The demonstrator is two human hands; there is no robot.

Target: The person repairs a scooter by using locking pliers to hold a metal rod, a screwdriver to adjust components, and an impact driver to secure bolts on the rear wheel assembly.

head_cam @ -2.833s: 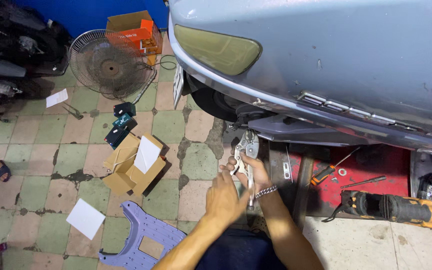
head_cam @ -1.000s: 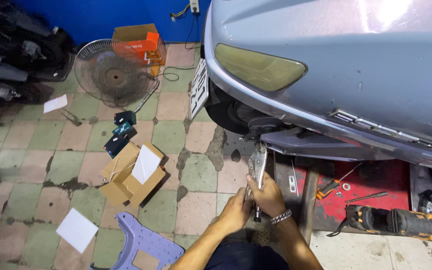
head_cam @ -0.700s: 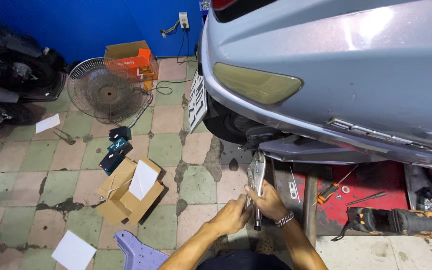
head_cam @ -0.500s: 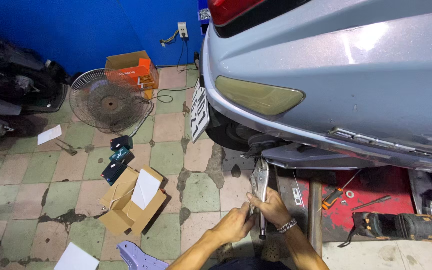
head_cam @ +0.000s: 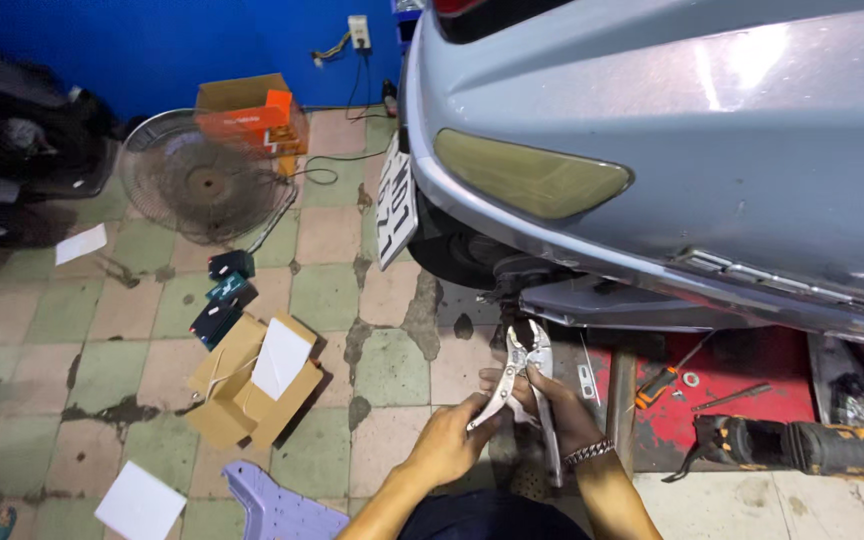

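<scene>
— Holding the locking pliers (head_cam: 524,385) with both hands, that's what I make out: the left hand (head_cam: 449,443) pinches one handle, fingers closed around it, while the right hand (head_cam: 552,405) wraps the other handle from behind, closed on it too.

— Where does the tool sit?

— Low at the rear of the grey scooter (head_cam: 672,150), jaws pointing up toward the dark hardware under the tail, just beside the rear wheel (head_cam: 457,255). The jaws stand slightly apart, and I can't tell whether they touch anything yet.

— So which step is this?

— I judge it as setting the pliers before clamping: handles spread, nose lined up below the fitting.

— And what does the next move call for?

— Probably raising the nose onto the part, then squeezing both handles until they lock. Steady aim matters; the space looks tight.

— Anything else close by?

— An orange-handled screwdriver (head_cam: 660,380) and a cordless power tool (head_cam: 802,447) lie on the red mat (head_cam: 752,360) to the right; a cardboard box (head_cam: 247,385) sits on the tiled floor (head_cam: 392,365) to the left.
</scene>
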